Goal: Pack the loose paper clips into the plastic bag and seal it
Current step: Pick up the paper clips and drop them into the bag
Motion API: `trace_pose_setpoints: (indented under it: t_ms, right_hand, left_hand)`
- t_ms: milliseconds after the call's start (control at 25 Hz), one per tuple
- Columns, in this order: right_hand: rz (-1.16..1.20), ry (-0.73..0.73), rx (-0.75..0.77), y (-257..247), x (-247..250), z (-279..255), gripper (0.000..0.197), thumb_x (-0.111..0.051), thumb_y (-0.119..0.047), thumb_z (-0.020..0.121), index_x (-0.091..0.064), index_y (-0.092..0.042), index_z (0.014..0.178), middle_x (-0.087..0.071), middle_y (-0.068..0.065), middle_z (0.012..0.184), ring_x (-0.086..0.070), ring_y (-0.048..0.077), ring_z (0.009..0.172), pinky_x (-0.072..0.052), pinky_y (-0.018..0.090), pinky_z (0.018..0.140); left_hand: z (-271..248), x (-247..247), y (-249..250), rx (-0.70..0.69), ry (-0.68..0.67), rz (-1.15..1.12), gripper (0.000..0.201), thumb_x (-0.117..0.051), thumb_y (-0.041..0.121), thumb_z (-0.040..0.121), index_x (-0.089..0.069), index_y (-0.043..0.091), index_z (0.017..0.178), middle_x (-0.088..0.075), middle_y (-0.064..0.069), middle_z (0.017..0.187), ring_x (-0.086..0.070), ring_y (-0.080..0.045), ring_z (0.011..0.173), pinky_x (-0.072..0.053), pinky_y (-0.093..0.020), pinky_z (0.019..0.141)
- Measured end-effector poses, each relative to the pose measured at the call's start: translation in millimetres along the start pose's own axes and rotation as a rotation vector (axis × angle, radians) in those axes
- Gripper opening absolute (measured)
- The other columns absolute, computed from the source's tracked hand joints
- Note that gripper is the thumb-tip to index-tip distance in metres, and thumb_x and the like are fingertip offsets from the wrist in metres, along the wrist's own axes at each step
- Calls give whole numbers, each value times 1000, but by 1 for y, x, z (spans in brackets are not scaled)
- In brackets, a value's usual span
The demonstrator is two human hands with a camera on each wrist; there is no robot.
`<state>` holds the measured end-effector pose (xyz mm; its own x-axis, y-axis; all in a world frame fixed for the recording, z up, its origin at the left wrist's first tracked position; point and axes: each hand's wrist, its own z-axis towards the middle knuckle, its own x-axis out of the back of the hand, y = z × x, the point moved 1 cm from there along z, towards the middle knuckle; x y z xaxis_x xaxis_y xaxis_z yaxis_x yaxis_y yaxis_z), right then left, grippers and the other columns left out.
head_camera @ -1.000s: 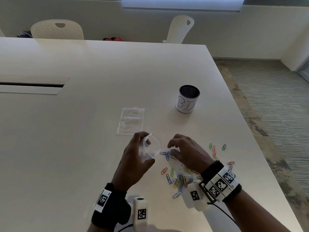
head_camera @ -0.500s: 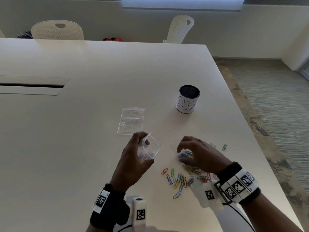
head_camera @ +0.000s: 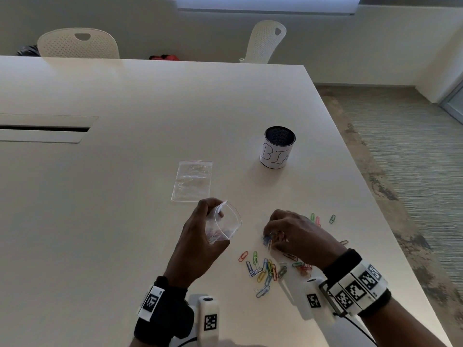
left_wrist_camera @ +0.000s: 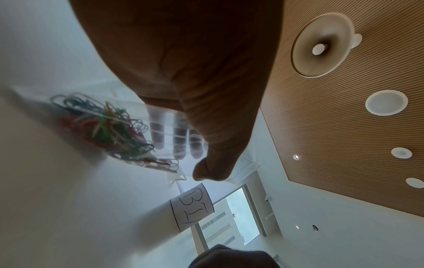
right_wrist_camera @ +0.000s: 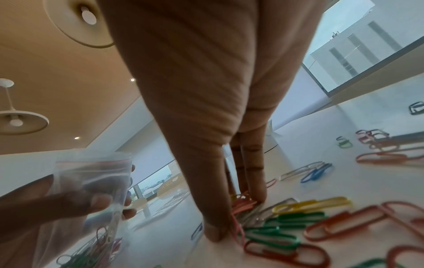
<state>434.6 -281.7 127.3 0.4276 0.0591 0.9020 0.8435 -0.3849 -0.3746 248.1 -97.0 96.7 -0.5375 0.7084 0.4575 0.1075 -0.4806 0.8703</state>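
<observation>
My left hand [head_camera: 200, 236] holds a small clear plastic bag [head_camera: 223, 225] upright above the table, mouth open, with several coloured paper clips [left_wrist_camera: 107, 127] inside. In the right wrist view the bag [right_wrist_camera: 91, 183] is at the left with that hand's fingers [right_wrist_camera: 75, 204] round it. My right hand [head_camera: 290, 231] is down on the table to the bag's right, thumb and fingers pinching a bunch of loose paper clips [right_wrist_camera: 245, 204]. More coloured clips [head_camera: 263, 271] lie scattered in front of and under that hand, and a few [head_camera: 318, 219] beyond it.
A second clear bag [head_camera: 191, 181] lies flat on the white table [head_camera: 125, 221] just behind my left hand. A dark cup with a white label [head_camera: 278, 149] stands farther back right. The table's right edge [head_camera: 390, 234] runs close to the clips. Two white chairs stand beyond the far edge.
My right hand slid right and toward me across the clip pile and closed its fingers on a bunch of clips. The left hand and bag stayed put.
</observation>
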Motion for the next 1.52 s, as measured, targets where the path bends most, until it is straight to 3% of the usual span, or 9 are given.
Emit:
trace_pose_setpoints:
  t_ms: [440,520,640,760,840,960,1160,1280,1520]
  right_hand:
    - [-173,93,21,-11,-9,10,19,-57,-3,98,-72,-14,98,-67,1,98,-61,12,78,-46,20,68]
    - [-122,95,-8,-5,-6,12,18,-61,-3,97,-75,-12,91,-69,2,95,-65,12,75,-55,23,68]
    - [28,143,-68,6,1,11,10,-72,-5,92,-80,-11,89,-76,4,93,-71,14,77,-61,31,73]
    - [242,238,-148,16,5,8,8,-82,-10,86,-83,-16,91,-79,-4,88,-72,3,76,-56,12,70]
    - [446,293,-211,18,8,5,11,-85,-8,82,-84,-16,91,-81,-4,85,-75,7,77,-55,8,70]
    - [809,334,-234,8,12,0,11,-84,-3,81,-82,-9,90,-82,8,82,-79,25,81,-59,18,74]
    - [1165,393,-131,-29,23,0,15,-81,1,81,-80,-3,95,-81,15,88,-78,31,85,-62,27,81]
    - [1138,455,-62,-56,25,7,15,-82,1,81,-80,-3,95,-82,12,88,-79,31,86,-64,30,84]
    - [553,475,108,-86,11,23,15,-80,-5,87,-82,-14,98,-78,-3,87,-73,5,76,-61,21,73]
  left_hand:
    - [-2,2,0,4,11,-2,67,-86,7,79,-51,31,131,-60,15,110,-63,-10,101,-56,-20,81]
    - [-3,3,0,-2,14,-3,66,-86,7,79,-51,30,131,-60,14,110,-63,-11,101,-55,-19,79]
    - [-3,3,-1,-6,15,-9,66,-85,7,79,-51,29,130,-60,14,110,-62,-13,102,-56,-22,79]
    - [-2,3,-2,-5,11,-8,67,-85,6,79,-51,31,131,-60,14,111,-63,-13,101,-58,-26,78]
    - [-2,2,-3,-5,5,-4,67,-85,7,79,-50,32,131,-59,14,111,-63,-13,99,-58,-26,77]
    - [-2,2,-2,-4,5,-7,66,-84,8,79,-50,32,130,-59,14,110,-62,-12,96,-55,-21,75]
    - [-2,2,-1,0,11,-8,66,-84,8,79,-51,32,130,-59,15,109,-62,-12,97,-58,-26,77]
    - [-2,2,0,4,14,9,66,-85,7,79,-51,32,129,-60,17,110,-63,-10,102,-59,-25,80]
    - [-3,2,6,34,17,6,68,-80,2,77,-49,33,128,-65,17,112,-65,-8,96,-54,-14,75]
